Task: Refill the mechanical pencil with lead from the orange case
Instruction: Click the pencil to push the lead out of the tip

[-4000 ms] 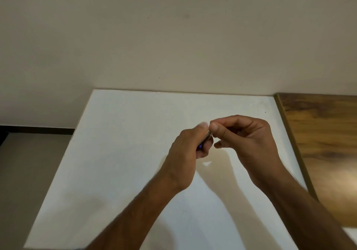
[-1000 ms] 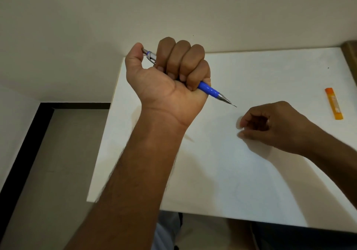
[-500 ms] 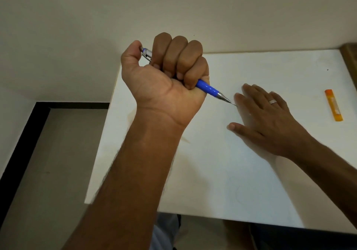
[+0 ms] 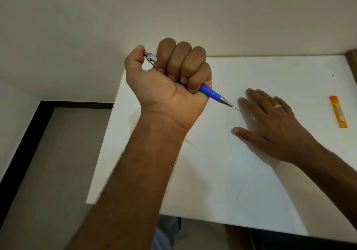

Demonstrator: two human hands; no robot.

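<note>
Left hand (image 4: 170, 83) is fisting the pencil (image 4: 210, 93), thumb on its cap, tip lead now showing; right hand (image 4: 270, 126), pinched a second ago, is lying flat and released on the table (image 4: 212, 191). Lead is apparently feeding, so refill looks near done. Case (image 4: 338, 111) is sitting well right, its print unreadable.

Head view, close, looking down (forward) over table (image 4: 251, 182).

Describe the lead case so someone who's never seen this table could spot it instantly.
Start at the white table and go to its right side, past the right hand lying flat with fingers spread. The orange case lies there alone, flat on the surface. It is a small slim orange stick, the only brightly coloured thing resting on the table.
</note>
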